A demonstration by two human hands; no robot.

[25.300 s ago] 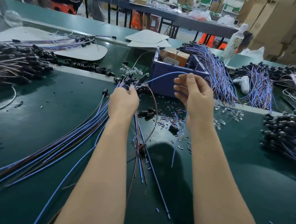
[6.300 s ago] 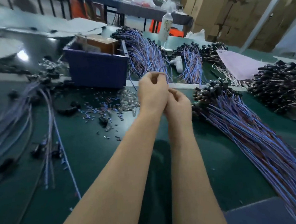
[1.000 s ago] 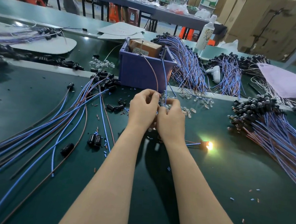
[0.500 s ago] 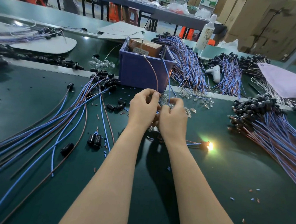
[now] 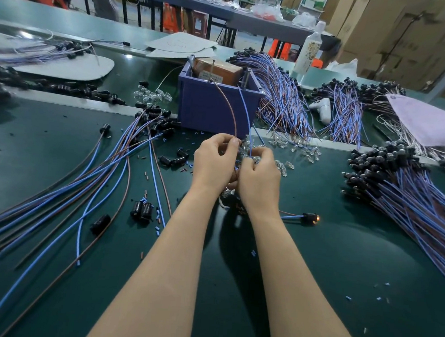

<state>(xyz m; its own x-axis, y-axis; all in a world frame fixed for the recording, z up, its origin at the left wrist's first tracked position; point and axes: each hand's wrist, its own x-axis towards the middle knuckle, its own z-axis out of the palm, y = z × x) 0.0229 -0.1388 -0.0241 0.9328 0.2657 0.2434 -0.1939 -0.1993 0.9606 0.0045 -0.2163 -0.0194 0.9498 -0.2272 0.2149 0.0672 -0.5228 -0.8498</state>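
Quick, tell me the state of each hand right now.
Left hand: closed, pinching the brown wire.
Right hand: closed, fingers curled round the blue wire.

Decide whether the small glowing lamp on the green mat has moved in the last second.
No. The glowing lamp lies in the same spot, below and to the right of the purple bin; only its glow looks dimmer.
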